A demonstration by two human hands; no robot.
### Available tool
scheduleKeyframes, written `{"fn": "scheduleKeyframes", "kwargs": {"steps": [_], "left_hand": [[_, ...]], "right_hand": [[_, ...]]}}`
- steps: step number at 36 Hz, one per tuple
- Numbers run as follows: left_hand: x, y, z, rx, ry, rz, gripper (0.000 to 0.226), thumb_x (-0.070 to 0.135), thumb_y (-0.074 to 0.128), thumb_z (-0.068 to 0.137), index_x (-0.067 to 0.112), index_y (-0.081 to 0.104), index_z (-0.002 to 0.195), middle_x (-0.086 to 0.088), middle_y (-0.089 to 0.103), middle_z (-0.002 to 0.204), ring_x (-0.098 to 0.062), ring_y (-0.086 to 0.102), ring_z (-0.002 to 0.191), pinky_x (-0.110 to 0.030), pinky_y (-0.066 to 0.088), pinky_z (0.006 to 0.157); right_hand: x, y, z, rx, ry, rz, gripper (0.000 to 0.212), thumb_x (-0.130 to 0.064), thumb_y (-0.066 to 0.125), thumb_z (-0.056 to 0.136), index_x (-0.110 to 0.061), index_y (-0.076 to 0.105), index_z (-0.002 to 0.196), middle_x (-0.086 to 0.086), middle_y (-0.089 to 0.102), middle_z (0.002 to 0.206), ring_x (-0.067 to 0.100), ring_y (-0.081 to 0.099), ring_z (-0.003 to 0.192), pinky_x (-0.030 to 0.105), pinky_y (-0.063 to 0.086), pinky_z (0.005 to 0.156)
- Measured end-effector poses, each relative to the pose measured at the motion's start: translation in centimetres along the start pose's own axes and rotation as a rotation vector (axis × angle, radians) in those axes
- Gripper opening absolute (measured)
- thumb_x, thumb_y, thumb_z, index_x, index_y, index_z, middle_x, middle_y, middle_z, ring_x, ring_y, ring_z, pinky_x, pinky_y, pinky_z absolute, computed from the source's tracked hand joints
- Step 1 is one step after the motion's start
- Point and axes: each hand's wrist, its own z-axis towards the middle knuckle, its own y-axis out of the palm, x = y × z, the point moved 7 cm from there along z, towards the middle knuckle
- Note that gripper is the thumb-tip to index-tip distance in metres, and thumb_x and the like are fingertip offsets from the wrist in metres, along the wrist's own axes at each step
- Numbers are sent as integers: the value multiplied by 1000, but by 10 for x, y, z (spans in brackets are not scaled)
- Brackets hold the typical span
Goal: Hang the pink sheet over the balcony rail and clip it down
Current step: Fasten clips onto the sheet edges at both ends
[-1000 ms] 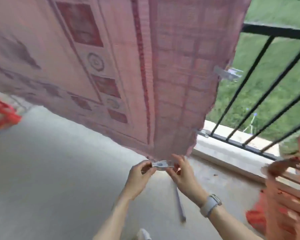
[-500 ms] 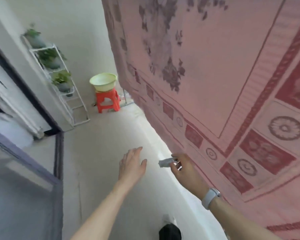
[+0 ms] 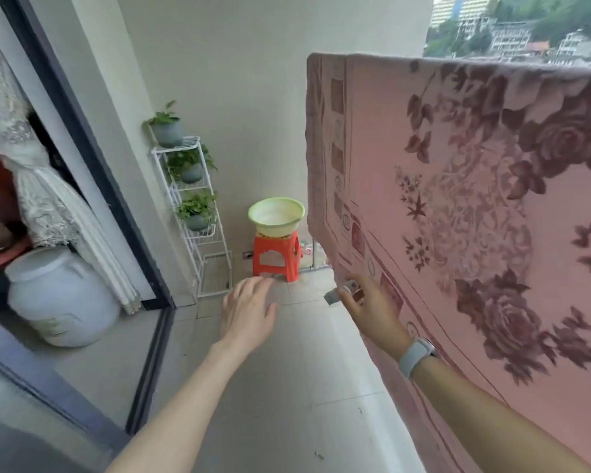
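Note:
The pink sheet, printed with dark roses and a patterned border, hangs draped over the balcony rail and fills the right side; the rail itself is hidden under it. My right hand is close to the sheet's lower border and pinches a small grey clip. My left hand is held out over the floor with its fingers straight and spread, holding nothing. A pale watch sits on my right wrist.
A red stool carrying a green basin stands at the far wall. Beside it is a white wire rack with three potted plants. A white jar and a curtain stand inside the sliding door at the left.
One second ago both hands held the clip at the sheet's bottom edge. My left hand has let go and opened; my view has swung left along the balcony and lifted.

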Motion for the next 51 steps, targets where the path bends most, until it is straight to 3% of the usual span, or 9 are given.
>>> {"fn": "scheduleKeyframes", "kwargs": {"steps": [7, 12, 15, 19, 24, 33, 38, 42, 51], "left_hand": [[-91, 34, 123, 13, -104, -89, 44, 25, 50, 91, 18, 43, 134, -1, 44, 136, -20, 38, 126, -35, 30, 103], [-142, 46, 248, -9, -73, -160, 46, 24, 48, 92, 15, 40, 136, -2, 41, 139, -18, 36, 128, -30, 28, 104], [-174, 44, 339, -11, -47, -204, 45, 21, 49, 92, 11, 41, 135, -4, 42, 137, -20, 37, 127, -31, 27, 106], [-203, 44, 454, 16, -11, -204, 43, 21, 50, 91, 10, 44, 132, -7, 45, 134, -24, 38, 125, -38, 30, 107], [-205, 67, 570, 10, 48, -246, 42, 20, 52, 89, 11, 47, 129, -7, 47, 131, -26, 40, 124, -39, 32, 104], [-208, 143, 762, -37, 138, -308, 38, 24, 52, 90, 15, 49, 127, -3, 50, 127, -23, 45, 119, -36, 35, 102], [-202, 152, 884, -54, 180, -337, 35, 25, 50, 91, 16, 51, 124, -1, 52, 127, -20, 46, 120, -35, 35, 102], [-189, 154, 957, -50, 204, -414, 32, 23, 51, 91, 16, 54, 122, 1, 55, 122, -15, 50, 114, -29, 38, 97], [-125, 206, 1084, -172, 315, -672, 39, 22, 58, 88, 16, 50, 126, -2, 57, 119, -8, 55, 95, -23, 45, 85]], "right_hand": [[9, 80, 140, 5, -12, 43, 38, -24, 58, 88, -10, 48, 122, -1, 55, 97, 11, 51, 79, 21, 33, 68], [11, 131, 261, 16, 5, 17, 16, -21, 58, 87, -11, 55, 100, -1, 55, 86, 14, 50, 76, 12, 36, 61], [7, 153, 339, 50, 20, 8, 6, -20, 55, 88, -16, 54, 94, -11, 52, 79, 17, 51, 77, 22, 39, 65], [11, 171, 422, 99, 36, -13, 21, -19, 55, 88, -11, 55, 107, -12, 50, 80, 15, 50, 81, 26, 38, 69], [41, 179, 521, 151, 77, -83, 33, -25, 54, 88, -15, 52, 120, 4, 55, 104, 14, 52, 86, 33, 47, 77], [97, 200, 717, 247, 113, -52, 32, -19, 54, 90, -9, 50, 120, 2, 45, 97, 23, 52, 89, 40, 48, 84], [117, 200, 834, 326, 157, -19, 21, -10, 55, 88, 5, 50, 101, 21, 54, 88, 37, 54, 82, 47, 47, 74], [130, 203, 900, 309, 163, 15, 14, -12, 54, 87, -1, 51, 95, 11, 50, 84, 33, 57, 76, 48, 49, 72], [160, 193, 984, 405, 186, -44, 20, -12, 49, 88, -22, 45, 106, 4, 54, 75, 12, 49, 62, 22, 38, 57]]}}
